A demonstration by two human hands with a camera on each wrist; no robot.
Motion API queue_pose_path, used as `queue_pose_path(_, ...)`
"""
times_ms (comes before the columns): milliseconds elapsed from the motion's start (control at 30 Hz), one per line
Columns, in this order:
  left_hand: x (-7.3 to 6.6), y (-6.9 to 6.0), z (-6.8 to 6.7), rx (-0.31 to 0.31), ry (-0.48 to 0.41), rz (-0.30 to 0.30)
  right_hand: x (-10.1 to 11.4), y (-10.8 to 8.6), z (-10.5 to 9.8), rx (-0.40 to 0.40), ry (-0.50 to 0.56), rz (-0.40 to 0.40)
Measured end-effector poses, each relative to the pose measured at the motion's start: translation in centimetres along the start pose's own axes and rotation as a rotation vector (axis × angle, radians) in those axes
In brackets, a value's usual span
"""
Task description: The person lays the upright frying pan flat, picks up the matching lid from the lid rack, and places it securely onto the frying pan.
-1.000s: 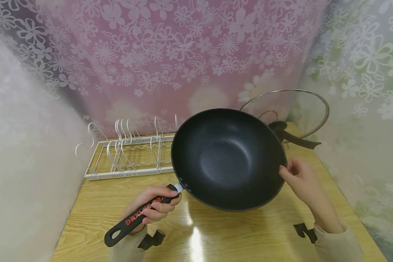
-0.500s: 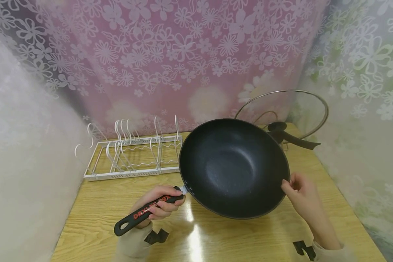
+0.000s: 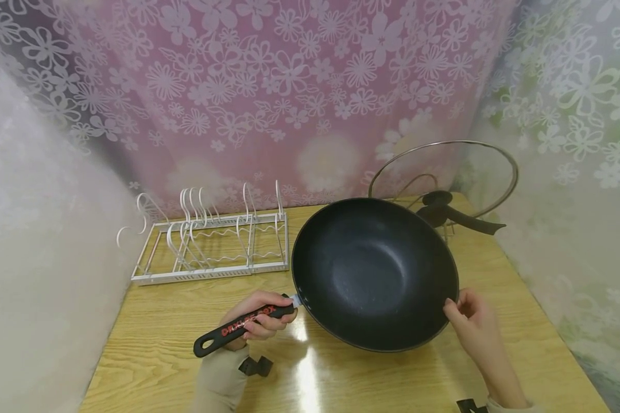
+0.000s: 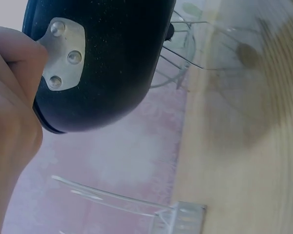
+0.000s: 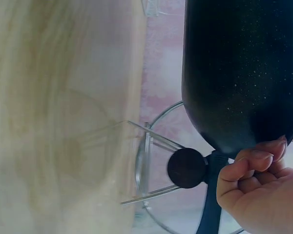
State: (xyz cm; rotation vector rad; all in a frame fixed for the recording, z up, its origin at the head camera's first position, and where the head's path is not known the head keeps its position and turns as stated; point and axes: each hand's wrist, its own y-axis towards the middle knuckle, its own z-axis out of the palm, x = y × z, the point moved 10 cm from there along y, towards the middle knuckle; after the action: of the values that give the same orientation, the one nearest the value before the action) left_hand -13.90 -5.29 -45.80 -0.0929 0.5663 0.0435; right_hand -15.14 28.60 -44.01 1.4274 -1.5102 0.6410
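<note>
A white rack (image 3: 212, 274) is standing at the left. The left hand (image 3: 255, 301) is gripping the handle (image 3: 232, 328) of the black pan (image 3: 374, 275). The pan is hanging over the table (image 3: 150, 344), lower and righter than 1 second ago, so it is not hiding the rack's end now. The right hand (image 3: 472, 321) is pinching the pan's right edge.

Left hand (image 3: 250, 304) at near left of centre, fingers curled in a grip, thumb extended, left sleeve (image 3: 219, 378) covering the forearm, right hand (image 3: 474, 324) at near right, thumb and fingers pinching, right wrist (image 3: 496, 364) bare.
</note>
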Motion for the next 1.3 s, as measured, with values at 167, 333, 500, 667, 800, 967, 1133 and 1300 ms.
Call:
queue_pose_path(167, 0.3, 0.3, -1.3, 0.047, -0.056, -0.02, -1.5, -0.7, 0.5, -0.021, 0.022, 0.038)
queue_pose_path(333, 0.6, 0.5, -2.6, 0.088, -0.091, -0.041, -2.8, -1.3, 1.0, -0.041, 0.035, 0.083)
queue_pose_path(500, 0.9, 0.7, -3.7, 0.139, -0.099, -0.073, -3.8, -1.8, 1.5, -0.061, 0.031, 0.118)
queue_pose_path(667, 1.4, 0.8, -4.8, 0.186, -0.111, -0.106, -5.1, -2.3, 2.1, -0.065, 0.01, 0.163)
queue_pose_path(800, 1.8, 0.8, -5.8, 0.177, -0.094, -0.114, -6.0, -2.5, 2.6, -0.064, 0.006, 0.189)
queue_pose_path(967, 2.1, 0.9, -6.7, 0.176, -0.098, -0.128, -6.9, -2.8, 2.8, -0.079, -0.001, 0.209)
queue_pose_path(1133, 2.3, 0.9, -7.1, 0.192, -0.106, -0.15, -7.6, -3.1, 3.1, -0.077, -0.007, 0.254)
queue_pose_path(1300, 2.5, 0.8, -7.5, 0.206, -0.103, -0.167, -7.8, -3.4, 3.6, -0.066, -0.005, 0.264)
